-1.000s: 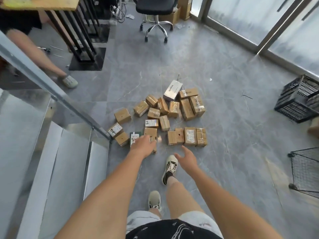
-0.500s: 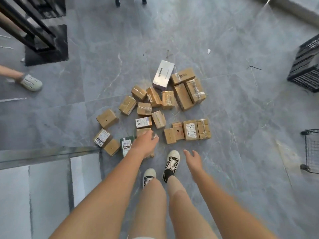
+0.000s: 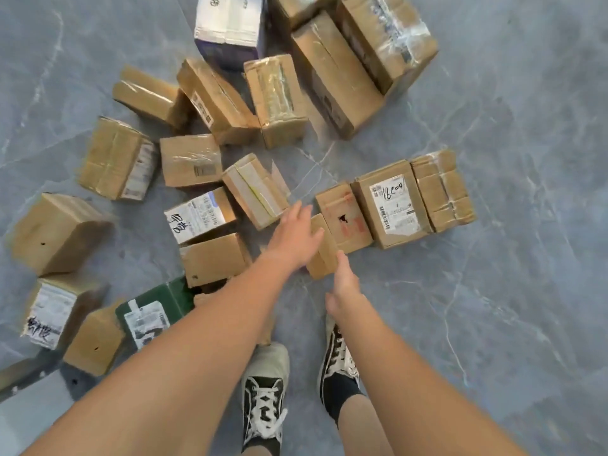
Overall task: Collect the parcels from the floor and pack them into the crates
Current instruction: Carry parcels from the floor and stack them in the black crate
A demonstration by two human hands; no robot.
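Several taped cardboard parcels lie scattered on the grey floor. My left hand [image 3: 293, 232] reaches over a small brown parcel [image 3: 324, 255] near the middle, fingers straight and laid on its left edge. My right hand [image 3: 344, 284] comes in from below, its fingertips at the same parcel's near right corner; it holds nothing. Beside that parcel stand a torn brown box [image 3: 345, 218], a labelled parcel [image 3: 391, 205] and a tape-wrapped one [image 3: 442, 190]. No crate is in view.
A green parcel [image 3: 154, 311] and a plain brown box [image 3: 214, 258] lie under my left forearm. A white and purple box [image 3: 230, 24] sits at the top. My two shoes [image 3: 263, 399] stand just behind the pile. Bare floor [image 3: 510, 291] spreads to the right.
I have bent low, so the pile fills the view and the crates have left it. My left hand moved right off the near box; both hands now meet at the small brown parcel.
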